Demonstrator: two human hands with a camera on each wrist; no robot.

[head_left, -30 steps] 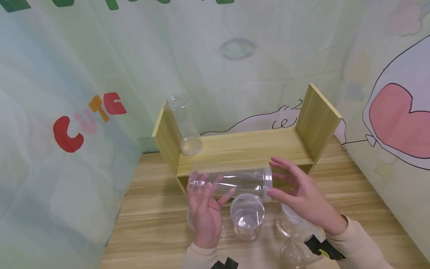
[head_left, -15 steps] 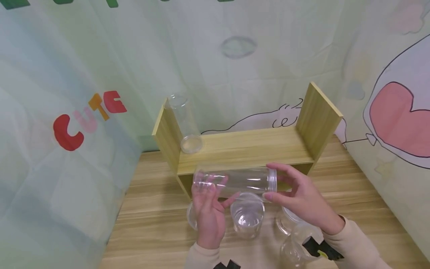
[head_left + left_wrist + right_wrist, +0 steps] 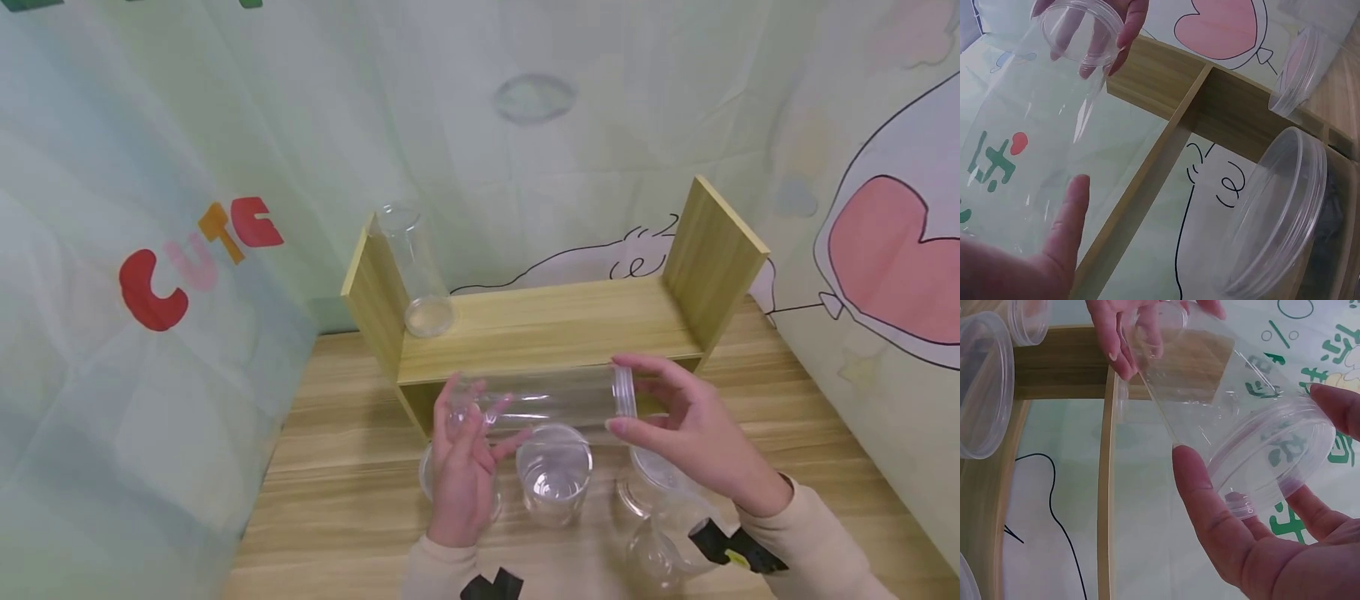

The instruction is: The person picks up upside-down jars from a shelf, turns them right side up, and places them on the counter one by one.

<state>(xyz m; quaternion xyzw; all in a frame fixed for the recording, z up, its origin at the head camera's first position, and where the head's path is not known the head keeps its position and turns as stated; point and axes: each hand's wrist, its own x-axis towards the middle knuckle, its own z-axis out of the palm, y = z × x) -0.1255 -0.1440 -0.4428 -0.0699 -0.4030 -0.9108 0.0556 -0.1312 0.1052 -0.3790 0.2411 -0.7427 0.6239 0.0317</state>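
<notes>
A tall clear plastic jar (image 3: 555,402) lies sideways in the air before the shelf's front edge. My left hand (image 3: 462,471) holds its left end, with fingers seen through the clear wall. At the other end my right hand (image 3: 697,433) grips the ribbed rim between thumb and fingers; the right wrist view shows this ribbed end (image 3: 1272,459) close up. Below the held jar, another clear jar (image 3: 555,479) stands on the table. More clear jars are partly hidden: one behind my left hand, and a jar (image 3: 637,492) near my right wrist.
The light wooden shelf (image 3: 555,325) has upright side panels. A tall clear jar (image 3: 420,267) stands at its left end. Closer to me, by the right sleeve, is another clear container (image 3: 660,554). The wood-grain table (image 3: 330,467) meets printed cloth walls (image 3: 187,433).
Both hands and the held jar have shifted slightly right. My right hand, with fingers spread around the ribbed end a second ago, has closed in on it.
</notes>
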